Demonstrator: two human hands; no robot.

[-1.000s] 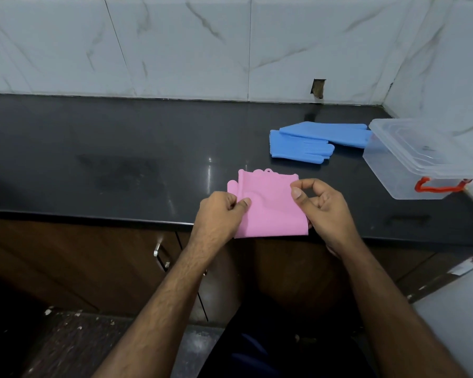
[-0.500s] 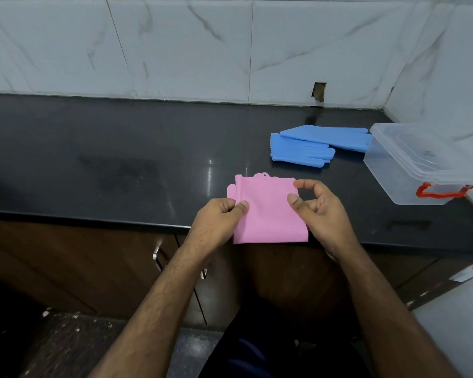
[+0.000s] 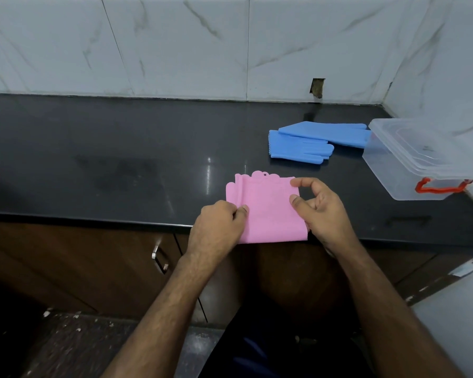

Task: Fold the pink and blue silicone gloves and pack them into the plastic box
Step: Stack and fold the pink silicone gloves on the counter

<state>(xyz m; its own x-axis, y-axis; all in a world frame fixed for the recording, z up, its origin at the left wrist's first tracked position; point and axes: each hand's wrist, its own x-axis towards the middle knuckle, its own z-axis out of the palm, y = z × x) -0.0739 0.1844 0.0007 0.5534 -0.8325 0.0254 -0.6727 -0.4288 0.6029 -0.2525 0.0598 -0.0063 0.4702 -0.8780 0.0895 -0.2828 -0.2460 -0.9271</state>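
The folded pink gloves [image 3: 268, 210] lie at the near edge of the black tabletop [image 3: 120, 159], their lower edge hanging slightly over the rim, with scalloped fingertips showing along the far and left edges. The left hand [image 3: 219, 225] covers the lower left corner at about 8 o'clock of the pink stack; its grip is closed, thumb and curled fingers pinching the left edge. How many layers it holds is hidden under the knuckles. The right hand [image 3: 321, 214] sits at 3 o'clock of the stack, forefinger and thumb curved into an open ring near the right edge. Whether those tips touch the pink sheet or pinch it cannot be told.

The blue gloves [image 3: 311, 145] lie flat and overlapped at about 1 o'clock from the pink ones, one cuff end hidden behind the plastic box [image 3: 410, 162]. The clear box stands at 2 o'clock near the corner, lid on, red handle [image 3: 443, 186] facing the viewer. Its contents are hard to make out.
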